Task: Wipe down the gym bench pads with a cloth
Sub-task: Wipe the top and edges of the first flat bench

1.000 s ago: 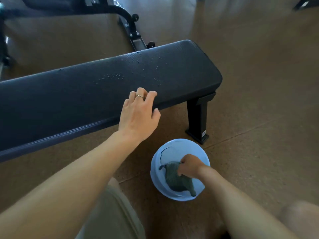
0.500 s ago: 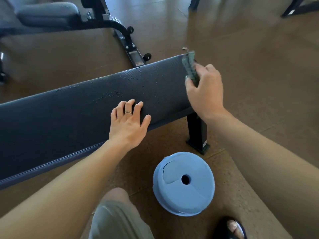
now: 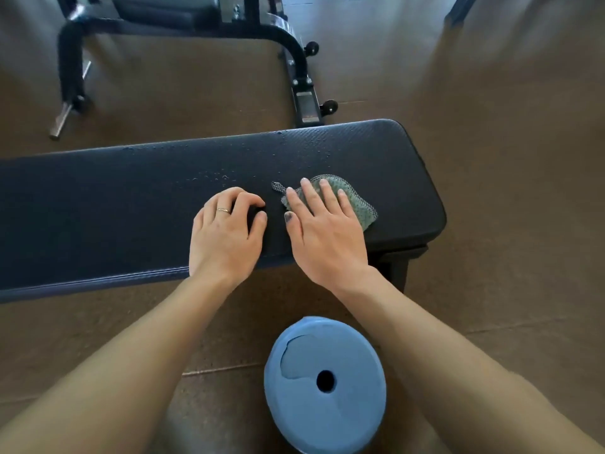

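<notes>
A long black gym bench pad (image 3: 114,204) runs across the middle of the head view, with water droplets near its centre. A green-grey mesh cloth (image 3: 355,199) lies on the pad's right part. My right hand (image 3: 322,231) presses flat on the cloth with straight fingers, covering most of it. My left hand (image 3: 226,231), wearing a ring, rests on the pad just left of the cloth, its fingers curled under and holding nothing.
A blue round container (image 3: 324,385) with a hole in its top stands on the brown floor between my forearms. Beyond the bench stands another black exercise frame (image 3: 294,60) with small wheels. The bench's leg (image 3: 397,273) is under its right end.
My right hand lifted the cloth out of the blue container, carried it up over the bench end, and laid it flat on the pad. My left hand stayed on the pad.
</notes>
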`<state>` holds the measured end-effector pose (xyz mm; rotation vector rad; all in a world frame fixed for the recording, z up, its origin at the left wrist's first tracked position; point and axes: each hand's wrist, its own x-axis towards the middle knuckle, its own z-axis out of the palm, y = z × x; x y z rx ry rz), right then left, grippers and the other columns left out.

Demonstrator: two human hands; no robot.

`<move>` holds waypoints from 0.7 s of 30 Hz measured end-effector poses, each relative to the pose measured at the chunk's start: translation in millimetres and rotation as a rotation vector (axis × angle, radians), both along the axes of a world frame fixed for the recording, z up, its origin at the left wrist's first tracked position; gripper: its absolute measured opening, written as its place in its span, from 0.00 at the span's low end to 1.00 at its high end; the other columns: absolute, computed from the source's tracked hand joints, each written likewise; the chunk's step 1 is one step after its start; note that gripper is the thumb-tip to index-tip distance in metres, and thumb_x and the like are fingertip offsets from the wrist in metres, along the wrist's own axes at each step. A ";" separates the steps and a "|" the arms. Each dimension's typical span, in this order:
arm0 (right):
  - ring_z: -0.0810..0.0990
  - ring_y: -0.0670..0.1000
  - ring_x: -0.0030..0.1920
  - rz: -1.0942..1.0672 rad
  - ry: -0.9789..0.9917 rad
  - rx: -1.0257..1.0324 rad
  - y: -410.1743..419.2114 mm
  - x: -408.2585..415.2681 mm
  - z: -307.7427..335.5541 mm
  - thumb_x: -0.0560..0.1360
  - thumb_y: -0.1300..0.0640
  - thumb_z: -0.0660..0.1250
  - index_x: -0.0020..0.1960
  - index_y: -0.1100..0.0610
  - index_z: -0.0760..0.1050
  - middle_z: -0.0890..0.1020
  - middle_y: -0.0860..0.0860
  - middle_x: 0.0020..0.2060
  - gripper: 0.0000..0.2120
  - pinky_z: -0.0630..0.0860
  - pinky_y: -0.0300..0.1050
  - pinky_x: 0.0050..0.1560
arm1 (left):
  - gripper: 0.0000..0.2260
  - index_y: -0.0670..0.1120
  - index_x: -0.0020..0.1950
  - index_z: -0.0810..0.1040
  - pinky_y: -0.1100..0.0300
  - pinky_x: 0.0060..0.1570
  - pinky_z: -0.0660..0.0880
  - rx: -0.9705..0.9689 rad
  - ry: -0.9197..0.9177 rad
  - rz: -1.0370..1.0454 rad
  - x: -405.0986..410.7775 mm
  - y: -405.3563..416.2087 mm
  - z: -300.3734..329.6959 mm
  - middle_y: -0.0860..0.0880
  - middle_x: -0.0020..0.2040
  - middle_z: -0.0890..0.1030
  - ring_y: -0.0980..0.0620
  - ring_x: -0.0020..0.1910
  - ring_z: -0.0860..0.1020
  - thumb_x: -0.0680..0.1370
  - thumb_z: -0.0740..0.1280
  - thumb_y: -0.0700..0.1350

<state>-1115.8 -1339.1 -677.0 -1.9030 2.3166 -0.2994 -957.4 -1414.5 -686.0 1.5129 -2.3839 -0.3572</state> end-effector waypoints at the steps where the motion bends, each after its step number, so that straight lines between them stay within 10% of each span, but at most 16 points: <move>1: 0.48 0.53 0.82 0.070 -0.002 0.008 -4.5 -9.9 1.2 0.86 0.44 0.41 0.83 0.47 0.53 0.54 0.49 0.82 0.26 0.45 0.55 0.81 | 0.10 0.58 0.64 0.72 0.49 0.75 0.59 -0.002 -0.007 0.024 -3.0 0.9 -0.4 0.55 0.70 0.70 0.50 0.74 0.63 0.84 0.56 0.55; 21: 0.40 0.49 0.82 0.338 -0.079 0.153 -30.7 -85.4 12.0 0.85 0.44 0.40 0.82 0.37 0.48 0.46 0.44 0.83 0.24 0.40 0.52 0.81 | 0.07 0.54 0.60 0.74 0.46 0.69 0.66 -0.121 -0.069 0.114 -14.5 10.9 -0.6 0.53 0.65 0.73 0.46 0.68 0.70 0.83 0.63 0.50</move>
